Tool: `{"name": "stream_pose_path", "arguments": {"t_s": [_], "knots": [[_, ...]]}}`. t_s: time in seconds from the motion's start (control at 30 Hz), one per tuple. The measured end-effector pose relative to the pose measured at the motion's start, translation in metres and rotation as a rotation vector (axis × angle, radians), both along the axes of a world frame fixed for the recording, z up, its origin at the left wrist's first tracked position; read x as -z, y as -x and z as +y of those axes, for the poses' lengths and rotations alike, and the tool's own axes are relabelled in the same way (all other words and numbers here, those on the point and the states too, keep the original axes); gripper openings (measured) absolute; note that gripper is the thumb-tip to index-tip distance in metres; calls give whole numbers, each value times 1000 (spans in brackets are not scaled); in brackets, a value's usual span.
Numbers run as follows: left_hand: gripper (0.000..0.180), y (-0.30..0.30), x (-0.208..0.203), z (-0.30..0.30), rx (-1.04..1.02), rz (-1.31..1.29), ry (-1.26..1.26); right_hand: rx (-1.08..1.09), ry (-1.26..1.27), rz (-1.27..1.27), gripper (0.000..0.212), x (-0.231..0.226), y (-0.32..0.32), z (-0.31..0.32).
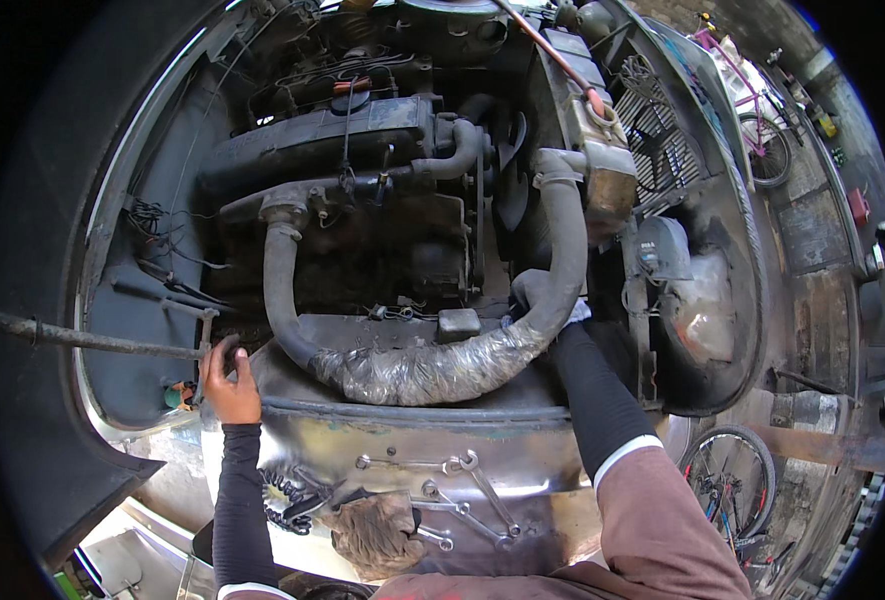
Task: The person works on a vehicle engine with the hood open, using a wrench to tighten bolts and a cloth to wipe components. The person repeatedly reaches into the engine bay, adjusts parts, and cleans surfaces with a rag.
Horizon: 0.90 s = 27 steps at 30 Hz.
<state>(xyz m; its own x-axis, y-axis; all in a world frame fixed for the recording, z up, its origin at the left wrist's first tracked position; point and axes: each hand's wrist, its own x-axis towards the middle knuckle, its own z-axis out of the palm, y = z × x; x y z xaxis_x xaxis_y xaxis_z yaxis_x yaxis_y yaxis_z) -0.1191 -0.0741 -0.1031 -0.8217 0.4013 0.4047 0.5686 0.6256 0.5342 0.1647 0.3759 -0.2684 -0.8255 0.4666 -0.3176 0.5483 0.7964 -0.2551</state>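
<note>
My left hand is at the left rim of an engine bay, fingers curled at the inner end of a long metal rod. A small T-shaped bracket rises beside these fingers. My right arm reaches down past a thick grey hose. My right hand is low behind that hose, near the radiator's lower side; its fingers are mostly hidden. Silvery plastic wrap covers the hose's bottom bend. A bit of pale cloth shows at my right wrist.
The dark engine fills the bay, its fan beside the radiator. Several wrenches, a brown rag and a black coiled thing lie on the front panel. Bicycles stand on the right.
</note>
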Motion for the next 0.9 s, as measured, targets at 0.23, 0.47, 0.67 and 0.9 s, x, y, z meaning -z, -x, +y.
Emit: {"name": "stream_pose_path", "arguments": {"t_s": [0.23, 0.47, 0.67, 0.9], "knots": [[24, -4, 14, -2, -21, -31, 100, -370, 29, 90, 24, -9, 53, -5], [30, -4, 8, -10, -31, -1, 211, -571, 311, 11, 27, -49, 87, -19], [31, -2, 19, 16, 23, -10, 198, -11, 785, 537, 26, 136, 28, 37], [30, -4, 6, -10, -62, -40, 175, 41, 956, 370, 11, 63, 58, 10]]}}
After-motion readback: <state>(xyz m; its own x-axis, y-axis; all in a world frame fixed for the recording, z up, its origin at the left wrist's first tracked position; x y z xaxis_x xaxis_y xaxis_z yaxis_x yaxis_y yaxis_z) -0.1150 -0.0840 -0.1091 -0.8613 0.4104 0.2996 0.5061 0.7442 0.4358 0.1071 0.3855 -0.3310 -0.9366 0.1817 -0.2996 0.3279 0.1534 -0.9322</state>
